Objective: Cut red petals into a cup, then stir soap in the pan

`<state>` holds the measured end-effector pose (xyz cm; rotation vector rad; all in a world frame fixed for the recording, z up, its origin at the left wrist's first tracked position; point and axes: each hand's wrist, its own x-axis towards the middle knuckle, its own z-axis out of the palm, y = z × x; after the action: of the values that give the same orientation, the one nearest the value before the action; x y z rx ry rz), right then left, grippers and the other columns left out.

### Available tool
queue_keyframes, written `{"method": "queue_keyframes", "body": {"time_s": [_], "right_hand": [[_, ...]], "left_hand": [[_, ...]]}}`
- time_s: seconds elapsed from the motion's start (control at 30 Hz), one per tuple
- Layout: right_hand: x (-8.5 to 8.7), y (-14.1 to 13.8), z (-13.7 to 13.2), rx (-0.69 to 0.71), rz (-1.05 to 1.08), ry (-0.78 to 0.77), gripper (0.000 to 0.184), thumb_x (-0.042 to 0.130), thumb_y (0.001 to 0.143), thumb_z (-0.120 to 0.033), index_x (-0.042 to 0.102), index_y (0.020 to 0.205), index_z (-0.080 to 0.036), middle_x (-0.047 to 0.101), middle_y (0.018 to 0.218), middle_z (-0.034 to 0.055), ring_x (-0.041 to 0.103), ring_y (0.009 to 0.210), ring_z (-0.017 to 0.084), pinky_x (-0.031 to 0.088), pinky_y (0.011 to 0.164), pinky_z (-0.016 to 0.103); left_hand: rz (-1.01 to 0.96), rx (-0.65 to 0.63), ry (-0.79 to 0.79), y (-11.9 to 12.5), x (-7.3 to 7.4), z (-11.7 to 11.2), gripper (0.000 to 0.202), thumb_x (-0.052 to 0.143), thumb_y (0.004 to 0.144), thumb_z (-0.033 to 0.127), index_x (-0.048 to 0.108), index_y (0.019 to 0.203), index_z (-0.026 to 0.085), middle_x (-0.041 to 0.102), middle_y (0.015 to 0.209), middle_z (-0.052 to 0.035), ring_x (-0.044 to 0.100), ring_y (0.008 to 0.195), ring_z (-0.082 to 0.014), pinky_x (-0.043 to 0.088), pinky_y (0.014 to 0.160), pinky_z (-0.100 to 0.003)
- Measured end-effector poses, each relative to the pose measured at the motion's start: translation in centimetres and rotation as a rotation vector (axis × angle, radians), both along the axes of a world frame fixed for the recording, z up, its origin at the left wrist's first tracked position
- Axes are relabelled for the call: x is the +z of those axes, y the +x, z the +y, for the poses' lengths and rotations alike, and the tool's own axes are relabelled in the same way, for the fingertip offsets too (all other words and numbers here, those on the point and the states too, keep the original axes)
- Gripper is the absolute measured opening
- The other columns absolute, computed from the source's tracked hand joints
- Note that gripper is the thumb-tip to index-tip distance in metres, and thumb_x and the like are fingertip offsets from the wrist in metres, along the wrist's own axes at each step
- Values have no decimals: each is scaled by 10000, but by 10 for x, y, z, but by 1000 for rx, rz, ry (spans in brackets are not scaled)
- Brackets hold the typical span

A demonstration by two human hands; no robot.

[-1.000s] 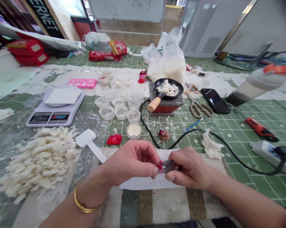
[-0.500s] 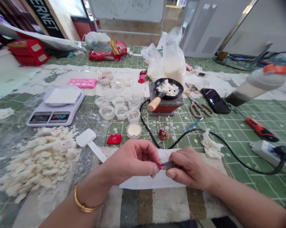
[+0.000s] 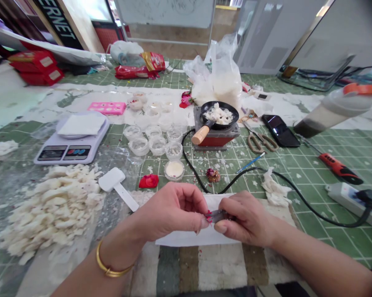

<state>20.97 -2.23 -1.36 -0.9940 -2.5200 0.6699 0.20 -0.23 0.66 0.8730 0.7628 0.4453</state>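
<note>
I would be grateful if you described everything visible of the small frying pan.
The small frying pan is round, black and metallic-looking, with a dark neck and a pale, wood-like handle pointing toward the camera and slightly left. It rests right way up on a red-sided base and holds white, irregular lumps.

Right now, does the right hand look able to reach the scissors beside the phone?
Probably yes: the scissors have free handles, with just low things like the black cable between, but the right hand holds a grey tool.
</note>
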Motion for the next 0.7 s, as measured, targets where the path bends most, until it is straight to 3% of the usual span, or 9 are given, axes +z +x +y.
{"method": "queue_keyframes", "body": {"time_s": [0.7], "right_hand": [[1,0,1,0,5,0,379,342,867,-474,354,612,-194,317,498,-53,275,446,70,184,449,217]], "left_hand": [[-40,8,2,0,1,0,137,696,584,70,600,673,112,620,582,5,549,520,-65,425,492,-168]]}}
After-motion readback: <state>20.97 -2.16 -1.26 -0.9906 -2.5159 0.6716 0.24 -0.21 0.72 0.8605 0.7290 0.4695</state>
